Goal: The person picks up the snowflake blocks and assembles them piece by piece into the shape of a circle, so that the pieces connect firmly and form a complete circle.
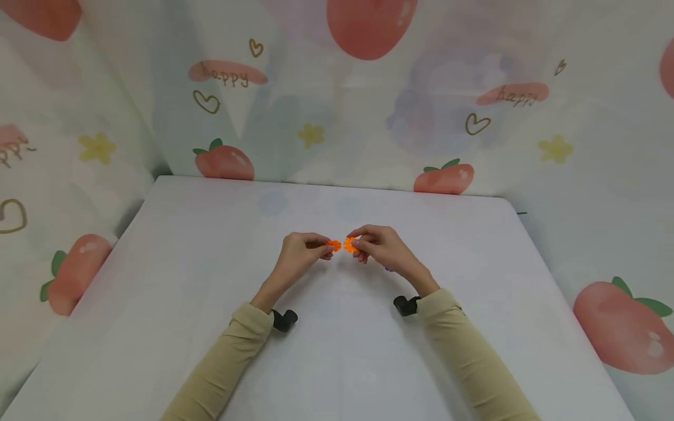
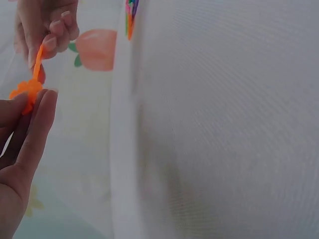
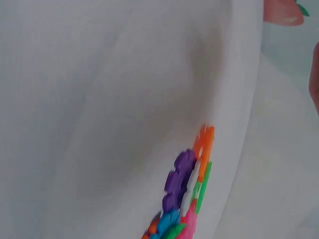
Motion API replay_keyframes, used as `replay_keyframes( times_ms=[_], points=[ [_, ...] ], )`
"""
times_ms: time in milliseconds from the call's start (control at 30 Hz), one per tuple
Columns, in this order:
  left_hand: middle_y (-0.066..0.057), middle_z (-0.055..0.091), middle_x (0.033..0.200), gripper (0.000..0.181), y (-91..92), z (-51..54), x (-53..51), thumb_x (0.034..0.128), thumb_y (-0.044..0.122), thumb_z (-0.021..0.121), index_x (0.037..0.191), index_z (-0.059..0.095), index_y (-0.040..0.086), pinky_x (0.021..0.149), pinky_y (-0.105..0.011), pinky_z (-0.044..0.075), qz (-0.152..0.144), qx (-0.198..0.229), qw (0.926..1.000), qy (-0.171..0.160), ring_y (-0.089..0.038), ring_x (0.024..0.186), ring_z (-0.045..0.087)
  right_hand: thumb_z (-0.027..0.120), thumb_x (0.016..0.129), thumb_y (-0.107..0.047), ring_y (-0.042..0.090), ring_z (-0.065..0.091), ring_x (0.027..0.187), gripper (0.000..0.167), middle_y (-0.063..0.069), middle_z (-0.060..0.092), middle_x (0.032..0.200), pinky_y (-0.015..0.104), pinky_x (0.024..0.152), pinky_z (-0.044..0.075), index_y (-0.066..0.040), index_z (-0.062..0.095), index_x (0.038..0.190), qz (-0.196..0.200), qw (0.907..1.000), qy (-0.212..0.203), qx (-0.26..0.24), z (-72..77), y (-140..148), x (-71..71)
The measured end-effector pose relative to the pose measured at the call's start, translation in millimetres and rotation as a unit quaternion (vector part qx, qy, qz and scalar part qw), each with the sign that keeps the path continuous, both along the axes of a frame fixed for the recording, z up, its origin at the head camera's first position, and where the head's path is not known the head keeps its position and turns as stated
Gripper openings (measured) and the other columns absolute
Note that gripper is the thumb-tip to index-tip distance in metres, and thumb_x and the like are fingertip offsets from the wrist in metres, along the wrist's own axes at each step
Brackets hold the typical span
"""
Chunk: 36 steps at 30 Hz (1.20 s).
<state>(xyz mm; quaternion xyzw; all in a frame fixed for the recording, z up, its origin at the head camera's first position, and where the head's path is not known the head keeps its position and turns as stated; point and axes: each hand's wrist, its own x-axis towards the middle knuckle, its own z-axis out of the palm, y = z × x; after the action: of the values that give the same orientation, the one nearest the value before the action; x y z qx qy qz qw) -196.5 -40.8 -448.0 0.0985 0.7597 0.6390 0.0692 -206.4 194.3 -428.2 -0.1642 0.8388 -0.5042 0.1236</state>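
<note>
My left hand [image 1: 301, 252] pinches a small orange notched plastic disc [image 1: 336, 245] between thumb and fingers, above the middle of the table. Facing it, a second orange notched disc [image 1: 348, 244] is pinched by my right hand [image 1: 387, 248]. A narrow gap separates the two in the head view. From the left wrist, the left disc [image 2: 30, 90] shows its scalloped face, while the right disc [image 2: 38, 59] appears nearly edge-on and lines up with it. Only a sliver of a finger [image 3: 315, 79] enters the right wrist view.
Several coloured plastic pieces, including a purple one [image 3: 178, 179], lie bunched on the white table [image 1: 174, 280]. My right hand mostly hides this bunch in the head view. Patterned cloth walls [image 1: 358, 117] stand behind and beside the table.
</note>
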Motion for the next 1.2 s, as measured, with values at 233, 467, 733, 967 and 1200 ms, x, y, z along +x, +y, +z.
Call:
replay_keyframes(
  times_ms=[233,467,733,967,1200],
  points=[
    [-0.018,0.078,0.094,0.013,-4.2,-3.1,2.0,0.0897,0.000,0.077,0.101,0.078,-0.007,0.078,-0.033,0.064,0.008,0.012,0.9991,0.041,-0.032,0.080,0.078,0.061,0.103,-0.011,0.020,0.067,0.073,0.024,0.029,0.072,0.092,0.045,0.077,0.061,0.000,0.069,0.123,-0.002,0.9979,-0.045,-0.047,-4.2,-12,-4.3],
    [-0.022,0.077,0.090,0.008,-7.1,-3.1,3.1,0.0893,-0.004,0.075,0.096,0.079,-0.007,0.073,-0.034,0.064,0.006,0.025,0.9950,0.097,-0.028,0.073,0.077,0.058,0.100,-0.004,0.017,0.065,0.069,0.025,0.010,0.073,0.081,0.035,0.070,0.060,0.005,0.070,0.120,-0.021,0.9931,-0.070,-0.092,-3.3,-22,-7.9],
    [-0.018,0.078,0.087,0.007,-11.5,-4.5,6.2,0.0885,-0.004,0.076,0.094,0.080,-0.005,0.071,-0.028,0.063,-0.008,0.009,0.9938,0.110,-0.031,0.074,0.077,0.058,0.101,-0.004,0.016,0.065,0.069,0.024,0.030,0.072,0.095,0.035,0.070,0.059,0.005,0.071,0.120,-0.019,0.9933,-0.077,-0.084,-4.1,-26,-3.9],
    [-0.017,0.078,0.098,0.027,-11.3,1.0,1.8,0.0949,0.023,0.076,0.109,0.076,0.000,0.080,-0.035,0.064,-0.040,0.035,0.9985,-0.010,-0.029,0.076,0.078,0.065,0.099,-0.011,0.040,0.065,0.075,0.016,0.010,0.076,0.084,0.036,0.068,0.059,-0.001,0.074,0.109,-0.026,0.9964,-0.044,-0.068,-1.7,-26,-4.0],
    [-0.022,0.075,0.104,0.024,-15.3,12.3,-3.1,0.0978,0.016,0.072,0.112,0.074,-0.003,0.085,-0.039,0.063,-0.089,0.048,0.9881,-0.115,-0.025,0.077,0.078,0.071,0.099,-0.025,0.049,0.064,0.078,0.022,0.018,0.074,0.085,0.040,0.067,0.059,-0.005,0.076,0.107,-0.018,0.9981,-0.006,-0.059,-3.1,-26,-2.9]
  ],
)
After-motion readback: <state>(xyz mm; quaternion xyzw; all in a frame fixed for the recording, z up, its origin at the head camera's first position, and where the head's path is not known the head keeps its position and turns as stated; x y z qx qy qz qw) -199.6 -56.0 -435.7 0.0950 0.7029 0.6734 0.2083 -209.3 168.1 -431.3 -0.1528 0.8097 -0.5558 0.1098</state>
